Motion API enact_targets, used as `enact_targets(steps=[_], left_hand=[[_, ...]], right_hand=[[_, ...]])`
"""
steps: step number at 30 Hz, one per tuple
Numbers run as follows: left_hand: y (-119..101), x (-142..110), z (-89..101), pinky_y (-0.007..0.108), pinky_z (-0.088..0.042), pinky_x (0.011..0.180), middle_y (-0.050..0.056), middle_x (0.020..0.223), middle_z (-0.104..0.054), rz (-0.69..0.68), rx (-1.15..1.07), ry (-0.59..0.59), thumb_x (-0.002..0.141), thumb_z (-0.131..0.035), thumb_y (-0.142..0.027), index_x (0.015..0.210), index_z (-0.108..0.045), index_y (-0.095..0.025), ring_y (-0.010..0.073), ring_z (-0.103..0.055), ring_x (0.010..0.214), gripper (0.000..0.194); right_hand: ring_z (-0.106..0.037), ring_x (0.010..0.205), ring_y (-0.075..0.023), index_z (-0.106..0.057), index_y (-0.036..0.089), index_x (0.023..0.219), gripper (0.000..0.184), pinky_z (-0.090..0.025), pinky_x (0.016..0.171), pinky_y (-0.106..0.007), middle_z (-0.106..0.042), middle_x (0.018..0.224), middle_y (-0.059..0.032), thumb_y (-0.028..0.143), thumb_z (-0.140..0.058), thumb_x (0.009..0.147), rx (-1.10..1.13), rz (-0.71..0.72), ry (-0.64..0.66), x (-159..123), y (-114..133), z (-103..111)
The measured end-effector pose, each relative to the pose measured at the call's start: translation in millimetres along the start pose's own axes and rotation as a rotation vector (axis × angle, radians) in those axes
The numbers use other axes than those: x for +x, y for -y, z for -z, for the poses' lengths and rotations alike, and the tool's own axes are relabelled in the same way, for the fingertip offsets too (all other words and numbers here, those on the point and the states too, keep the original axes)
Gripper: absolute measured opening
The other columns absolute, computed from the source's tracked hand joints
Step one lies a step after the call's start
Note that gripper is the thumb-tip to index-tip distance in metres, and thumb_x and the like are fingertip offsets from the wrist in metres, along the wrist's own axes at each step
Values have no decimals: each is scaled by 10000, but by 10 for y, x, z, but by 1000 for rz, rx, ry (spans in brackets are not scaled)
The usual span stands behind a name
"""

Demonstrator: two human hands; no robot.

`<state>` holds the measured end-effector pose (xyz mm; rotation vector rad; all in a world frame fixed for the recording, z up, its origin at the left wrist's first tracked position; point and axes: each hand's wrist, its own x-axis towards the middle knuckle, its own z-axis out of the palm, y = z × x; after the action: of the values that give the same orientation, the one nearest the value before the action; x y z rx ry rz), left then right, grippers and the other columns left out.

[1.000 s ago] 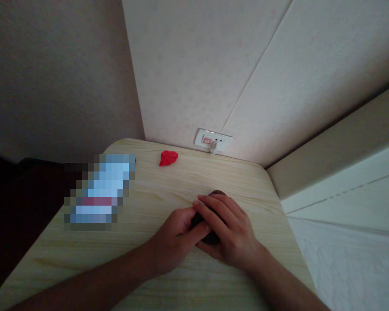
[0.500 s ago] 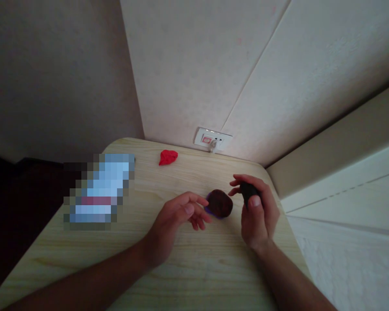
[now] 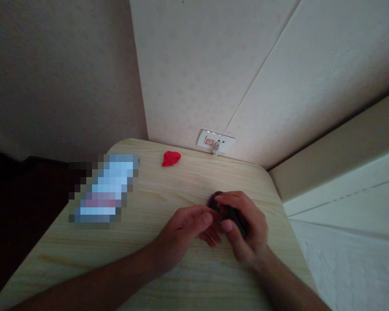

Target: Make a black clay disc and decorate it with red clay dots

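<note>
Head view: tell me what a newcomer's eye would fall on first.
The bright red lump near the far edge of the pale table stands out most. Next comes the light-blue pixelated patch at the table's left side. Nearer the front, the right hand holds a black lump, with the left hand close by.

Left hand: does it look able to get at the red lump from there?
Probably yes: the left hand looks open, and only tabletop shows between it and the red lump.

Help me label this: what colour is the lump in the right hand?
The lump in the right hand looks black, head view.
</note>
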<state>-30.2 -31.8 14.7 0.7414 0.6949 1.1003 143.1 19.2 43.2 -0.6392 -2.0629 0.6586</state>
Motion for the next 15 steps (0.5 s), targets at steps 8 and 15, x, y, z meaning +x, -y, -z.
enact_targets(steps=[8, 15], left_hand=[[-58, 11, -12, 258, -447, 646, 25, 714, -673, -75, 165, -74, 897, -683, -455, 775, -758, -136, 147, -556, 674, 349], [-14, -24, 2, 303, -512, 752, 34, 701, -656, 0, -119, 30, 880, -697, -476, 725, -713, -140, 173, -599, 727, 371]], right_hand=[[-615, 1170, -331, -482, 152, 1440, 480, -545, 994, -547, -642, 1305, -183, 202, -525, 964, -388, 229, 213, 36, 85, -92], [-630, 843, -272, -615, 146, 1115, 249, -593, 758, -453, -693, 941, -136, 120, -555, 875, -393, 299, 172, 84, 86, -52]])
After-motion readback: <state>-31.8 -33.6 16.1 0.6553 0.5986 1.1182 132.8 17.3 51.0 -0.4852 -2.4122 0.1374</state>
